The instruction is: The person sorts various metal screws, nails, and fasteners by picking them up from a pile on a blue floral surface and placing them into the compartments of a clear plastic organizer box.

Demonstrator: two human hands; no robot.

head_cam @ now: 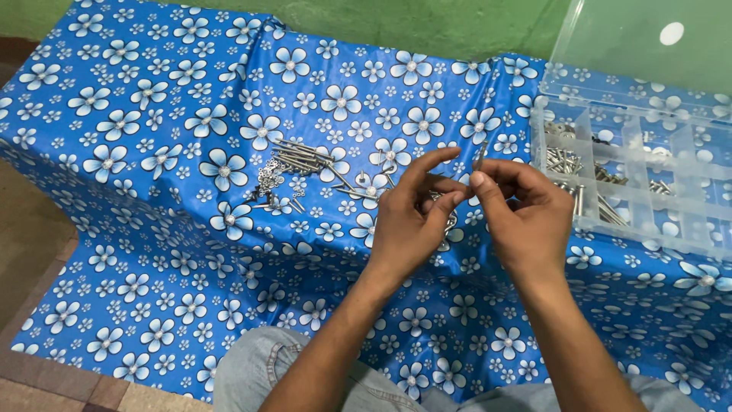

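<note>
My right hand [526, 214] pinches a long metal bolt [480, 152] upright between thumb and forefinger. My left hand [415, 217] meets it at the fingertips, its thumb and fingers closed around the bolt's lower end; what small part it holds there is hidden. Both hands hover above a blue cloth with white flowers [152, 114]. Just past my left hand lies a loose pile of metal bolts, nuts and washers [305, 172].
A clear plastic compartment box [679, 221] stands at the right with its lid [648, 46] raised; several compartments hold bolts [568, 160]. A green wall runs behind. Brown floor shows at the left. My jeans-clad knees are at the bottom.
</note>
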